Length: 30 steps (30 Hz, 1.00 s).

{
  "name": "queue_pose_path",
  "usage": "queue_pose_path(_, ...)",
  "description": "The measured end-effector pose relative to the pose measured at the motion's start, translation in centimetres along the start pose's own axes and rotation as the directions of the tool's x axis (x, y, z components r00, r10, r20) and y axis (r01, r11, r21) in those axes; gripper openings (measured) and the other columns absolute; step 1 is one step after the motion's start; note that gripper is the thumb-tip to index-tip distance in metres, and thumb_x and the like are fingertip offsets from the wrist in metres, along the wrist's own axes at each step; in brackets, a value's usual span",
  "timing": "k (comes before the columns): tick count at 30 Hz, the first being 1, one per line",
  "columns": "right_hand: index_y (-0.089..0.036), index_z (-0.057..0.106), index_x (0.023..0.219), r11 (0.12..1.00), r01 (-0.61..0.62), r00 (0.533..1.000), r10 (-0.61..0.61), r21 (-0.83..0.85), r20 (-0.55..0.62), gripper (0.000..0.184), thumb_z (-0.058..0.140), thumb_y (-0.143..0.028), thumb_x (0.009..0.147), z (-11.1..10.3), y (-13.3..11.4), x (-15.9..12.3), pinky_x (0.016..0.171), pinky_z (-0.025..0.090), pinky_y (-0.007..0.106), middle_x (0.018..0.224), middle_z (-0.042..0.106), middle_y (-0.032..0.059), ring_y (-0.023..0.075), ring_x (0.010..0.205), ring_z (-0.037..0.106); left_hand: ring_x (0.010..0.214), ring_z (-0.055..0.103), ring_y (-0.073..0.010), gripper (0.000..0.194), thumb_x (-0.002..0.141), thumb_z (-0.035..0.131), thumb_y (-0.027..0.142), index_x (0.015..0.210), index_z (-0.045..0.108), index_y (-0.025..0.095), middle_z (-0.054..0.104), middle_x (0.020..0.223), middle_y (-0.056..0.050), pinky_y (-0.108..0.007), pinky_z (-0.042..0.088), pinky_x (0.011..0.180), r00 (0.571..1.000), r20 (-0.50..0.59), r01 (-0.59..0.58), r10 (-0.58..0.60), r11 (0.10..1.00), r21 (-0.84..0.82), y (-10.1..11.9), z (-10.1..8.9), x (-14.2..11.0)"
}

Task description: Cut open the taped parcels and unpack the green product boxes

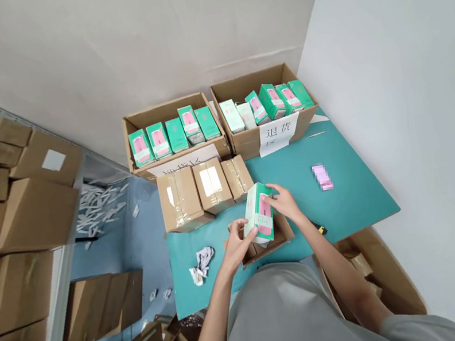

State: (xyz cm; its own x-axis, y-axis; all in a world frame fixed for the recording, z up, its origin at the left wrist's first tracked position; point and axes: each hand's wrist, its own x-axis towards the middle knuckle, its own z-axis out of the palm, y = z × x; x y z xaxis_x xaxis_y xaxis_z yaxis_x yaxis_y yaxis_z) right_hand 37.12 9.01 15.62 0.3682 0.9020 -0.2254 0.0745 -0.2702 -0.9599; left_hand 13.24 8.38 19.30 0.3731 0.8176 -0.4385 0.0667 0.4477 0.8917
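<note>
Between my two hands is a green and white product box [259,211] with a pink picture on its front, tilted above an opened small cardboard box [282,230]. My left hand [239,242] grips its lower left side. On the upper right edge, the fingers of my right hand [281,202] are closed on it. The product box hides part of the cardboard box below. Crumpled paper [202,265] lies on the green table to the left.
Two large cartons, the left carton [223,146] and the right carton [245,147], hold several similar product boxes along the wall. Three taped parcels [180,199] stand before them. A pixelated pink item [322,176] and a yellow-black cutter [320,229] lie rightward. Shelves [49,282] stand left; an open carton [396,276] sits lower right.
</note>
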Motion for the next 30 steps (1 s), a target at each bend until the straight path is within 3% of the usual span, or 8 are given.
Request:
queue_pose_path(5, -0.028, 0.067, 0.158, 0.99, -0.003, 1.0, 0.004, 0.138, -0.01, 0.094, 0.096, -0.063, 0.076, 0.5, -1.6, 1.0, 0.098, 0.07, 0.043, 0.172, 0.058, 0.0142, 0.0325, 0.123, 0.08, 0.096, 0.073, -0.0225, 0.071, 0.064, 0.102, 0.063, 0.103, 0.055, 0.027, 0.07, 0.109, -0.001, -0.031, 0.059, 0.076, 0.994, -0.092, 0.041, -0.05, 0.994, -0.097, 1.4, 0.4, 2.6)
queue_pose_path(8, -0.029, 0.062, 0.166, 0.976, -0.058, 0.996, 0.043, 0.212, 0.076, 0.1, 0.095, -0.066, 0.079, 0.7, -2.3, 1.2, 0.104, 0.069, 0.046, 0.173, 0.057, 0.0151, 0.0345, 0.131, 0.077, 0.1, 0.074, -0.0231, 0.074, 0.066, 0.101, 0.065, 0.108, 0.054, 0.027, 0.07, 0.118, -0.003, -0.033, 0.062, 0.077, 0.991, -0.111, 0.047, -0.073, 0.973, -0.228, 2.6, 0.9, 5.0)
queue_pose_path(12, -0.033, 0.061, 0.168, 0.958, -0.142, 0.956, 0.068, 0.249, 0.285, 0.093, 0.087, -0.071, 0.088, 0.5, -3.4, 1.9, 0.085, 0.075, 0.04, 0.153, 0.074, 0.0105, 0.032, 0.119, 0.081, 0.105, 0.073, -0.0234, 0.078, 0.063, 0.101, 0.067, 0.11, 0.053, 0.027, 0.068, 0.121, -0.004, -0.032, 0.063, 0.079, 0.985, -0.171, -0.027, -0.012, 0.973, -0.228, 4.4, 1.9, 9.0)
queue_pose_path(15, -0.038, 0.056, 0.172, 0.954, -0.157, 0.946, 0.072, 0.254, 0.316, 0.092, 0.086, -0.071, 0.091, 0.2, -4.0, 3.6, 0.072, 0.074, 0.038, 0.146, 0.078, 0.007, 0.0257, 0.093, 0.084, 0.107, 0.073, -0.0245, 0.076, 0.068, 0.097, 0.071, 0.112, 0.053, 0.028, 0.069, 0.123, -0.005, -0.033, 0.063, 0.08, 0.99, -0.141, -0.057, 0.029, 0.979, -0.194, 5.6, 2.6, 12.1)
queue_pose_path(17, -0.037, 0.055, 0.173, 0.958, -0.119, 0.961, 0.045, 0.262, 0.272, 0.094, 0.085, -0.073, 0.091, -0.1, -4.4, 5.5, 0.074, 0.075, 0.039, 0.142, 0.079, 0.0066, 0.0232, 0.085, 0.083, 0.113, 0.072, -0.0256, 0.074, 0.072, 0.095, 0.072, 0.114, 0.053, 0.028, 0.069, 0.127, -0.006, -0.034, 0.063, 0.085, 0.989, -0.121, -0.102, 0.082, 0.98, -0.172, 6.4, 2.9, 14.2)
queue_pose_path(23, -0.032, 0.056, 0.173, 0.977, 0.02, 0.988, -0.052, 0.214, 0.148, 0.098, 0.081, -0.078, 0.09, -1.2, -6.6, 12.9, 0.081, 0.075, 0.04, 0.141, 0.081, 0.0063, 0.0238, 0.089, 0.083, 0.124, 0.07, -0.0271, 0.06, 0.087, 0.087, 0.069, 0.12, 0.061, 0.027, 0.07, 0.135, -0.011, -0.039, 0.059, 0.101, 0.955, -0.098, -0.285, 0.28, 0.958, -0.038, 9.6, 3.7, 21.0)
queue_pose_path(26, -0.031, 0.057, 0.172, 0.977, 0.12, 0.984, -0.14, 0.173, 0.106, 0.097, 0.08, -0.079, 0.091, -1.6, -8.8, 17.2, 0.084, 0.074, 0.041, 0.143, 0.08, 0.0058, 0.0245, 0.092, 0.082, 0.127, 0.07, -0.0272, 0.049, 0.097, 0.08, 0.064, 0.126, 0.066, 0.027, 0.071, 0.139, -0.011, -0.04, 0.057, 0.105, 0.916, -0.081, -0.394, 0.392, 0.919, 0.001, 12.2, 4.2, 24.6)
queue_pose_path(30, -0.028, 0.056, 0.173, 0.957, 0.245, 0.962, -0.26, 0.155, 0.083, 0.093, 0.073, -0.079, 0.097, -1.0, -11.5, 23.4, 0.09, 0.073, 0.043, 0.15, 0.076, 0.0073, 0.0279, 0.105, 0.082, 0.133, 0.069, -0.0285, 0.048, 0.1, 0.078, 0.06, 0.132, 0.068, 0.026, 0.073, 0.141, -0.014, -0.042, 0.056, 0.112, 0.854, -0.15, -0.5, 0.498, 0.866, 0.028, 15.9, 4.5, 29.4)
